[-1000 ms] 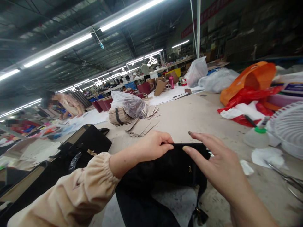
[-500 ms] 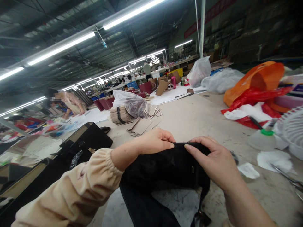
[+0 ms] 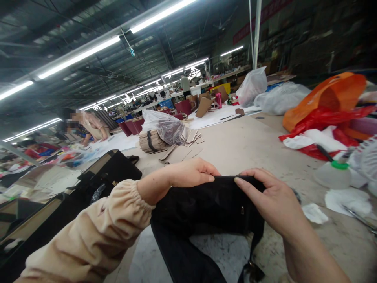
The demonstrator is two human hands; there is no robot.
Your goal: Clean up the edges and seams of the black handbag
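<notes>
A black fabric bag with a small zipper pull is held up above the table at the centre. My left hand pinches its top edge, thumb on the near side. Further right along that edge, my right hand grips it between thumb and fingers; the fingertips behind the fabric are hidden. A black strap with a metal buckle hangs down from the bag's right side. Under the bag lies a pale, stained sheet.
Left stand several black bags. Ahead are a bundle of card strips and a clear plastic bag. To the right lie an orange bag, a green-collared bottle, a white fan and a metal tool. A co-worker leans over a far table.
The view has shifted slightly, so the surroundings sit a little differently. My right hand's thumb is slightly further from the left hand along the bag's edge. Both hands keep their hold.
</notes>
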